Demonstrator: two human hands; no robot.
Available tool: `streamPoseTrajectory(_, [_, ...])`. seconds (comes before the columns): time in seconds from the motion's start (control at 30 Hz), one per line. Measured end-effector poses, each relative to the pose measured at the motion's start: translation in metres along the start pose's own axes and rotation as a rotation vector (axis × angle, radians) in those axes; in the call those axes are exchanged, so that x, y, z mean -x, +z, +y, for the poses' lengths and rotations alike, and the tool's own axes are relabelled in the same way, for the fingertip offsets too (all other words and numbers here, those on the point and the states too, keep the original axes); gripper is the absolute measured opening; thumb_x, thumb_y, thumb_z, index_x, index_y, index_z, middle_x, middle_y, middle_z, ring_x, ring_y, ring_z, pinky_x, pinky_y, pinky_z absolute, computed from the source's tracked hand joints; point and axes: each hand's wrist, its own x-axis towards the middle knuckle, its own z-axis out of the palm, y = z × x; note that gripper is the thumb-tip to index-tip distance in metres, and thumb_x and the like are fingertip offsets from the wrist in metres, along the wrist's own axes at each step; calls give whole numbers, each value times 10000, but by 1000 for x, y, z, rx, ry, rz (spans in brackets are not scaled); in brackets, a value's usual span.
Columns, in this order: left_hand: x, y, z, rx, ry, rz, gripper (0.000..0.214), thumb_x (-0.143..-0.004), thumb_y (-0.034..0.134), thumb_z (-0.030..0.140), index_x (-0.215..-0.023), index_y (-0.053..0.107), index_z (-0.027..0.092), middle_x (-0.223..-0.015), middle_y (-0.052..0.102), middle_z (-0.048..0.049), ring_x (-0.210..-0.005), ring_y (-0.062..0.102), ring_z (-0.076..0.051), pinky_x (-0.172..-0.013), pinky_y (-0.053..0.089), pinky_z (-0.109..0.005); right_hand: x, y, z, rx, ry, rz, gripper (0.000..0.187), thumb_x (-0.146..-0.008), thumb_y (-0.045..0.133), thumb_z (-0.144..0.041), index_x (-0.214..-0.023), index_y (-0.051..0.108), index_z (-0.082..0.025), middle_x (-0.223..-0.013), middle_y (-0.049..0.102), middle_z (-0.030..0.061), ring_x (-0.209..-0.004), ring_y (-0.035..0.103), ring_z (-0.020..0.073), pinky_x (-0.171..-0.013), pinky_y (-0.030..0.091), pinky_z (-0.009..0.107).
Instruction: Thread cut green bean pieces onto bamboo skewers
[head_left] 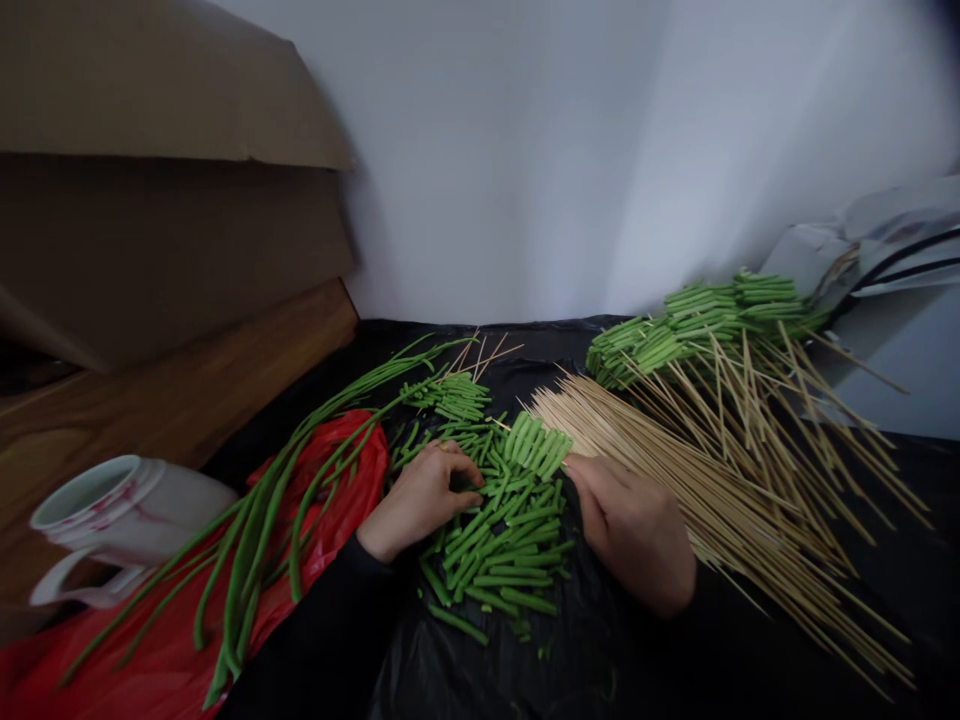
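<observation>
Fingers of the right hand (pixel 634 530) pinch the right end of a short row of bright green cut bean pieces (pixel 534 445), and they hide that end. Thin pale wood seems to show beyond the row's far left edge, though dim light leaves any skewer inside it uncertain. Fingers of the left hand (pixel 424 500) curl into a loose heap of short green bean pieces (pixel 517 575), thumb and forefinger close together; whether they hold a piece, I cannot tell. Dark sleeves (pixel 330 635) blend into the crinkled black plastic sheet (pixel 585 655), their edges hard to trace. Cut off at the left are a large brown cardboard box (pixel 165 220) and a red plastic bag (pixel 45 665), the latter partly covered by long, limp green beans (pixel 255 560).

The held row sits just above the heap, its pieces slim, matte and packed side by side. Right of it lies a fanned bundle of pale wooden skewers (pixel 697 490); behind that, finished-looking rows of green bean pieces (pixel 705 320) are stacked on more sticks.
</observation>
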Motion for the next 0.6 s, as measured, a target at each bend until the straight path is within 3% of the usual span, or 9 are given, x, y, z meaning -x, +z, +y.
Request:
streamPoseTrajectory(0.2, [-2, -1, 12, 170, -33, 36, 73, -662, 746, 195, -729, 750, 225, -809, 665, -43, -815, 560, -204, -788, 386, -289, -1, -1, -2, -3, 1, 14, 248, -924, 412, -132, -988, 650, -150, -795, 671, 48, -757, 629, 133, -676, 419, 237])
streamPoseTrajectory(0.37, [-4, -4, 25, 657, -238, 170, 148, -672, 780, 247, -781, 725, 164, -782, 679, -36, -739, 577, -152, -727, 434, -257, -1, -2, -4, 1, -9, 35, 254, -908, 416, -117, -1003, 650, -151, -781, 671, 42, -733, 629, 132, -655, 422, 236])
streamPoseTrajectory(0.5, [-4, -1, 24, 1049, -418, 138, 235, -673, 801, 255, -863, 712, 150, -843, 689, -46, -786, 614, -134, -745, 488, -250, 1, -2, -7, -15, -29, 32, 250, -884, 438, -88, -1005, 646, -155, -817, 680, 43, -741, 636, 132, -665, 417, 238])
streamPoseTrajectory(0.6, [-4, 0, 23, 1178, -481, 115, 251, -677, 803, 210, -898, 725, 122, -865, 691, -67, -800, 627, -125, -738, 507, -220, 2, -1, -9, -31, -29, 2, 240, -877, 441, -81, -984, 641, -159, -806, 672, 38, -744, 636, 134, -669, 408, 236])
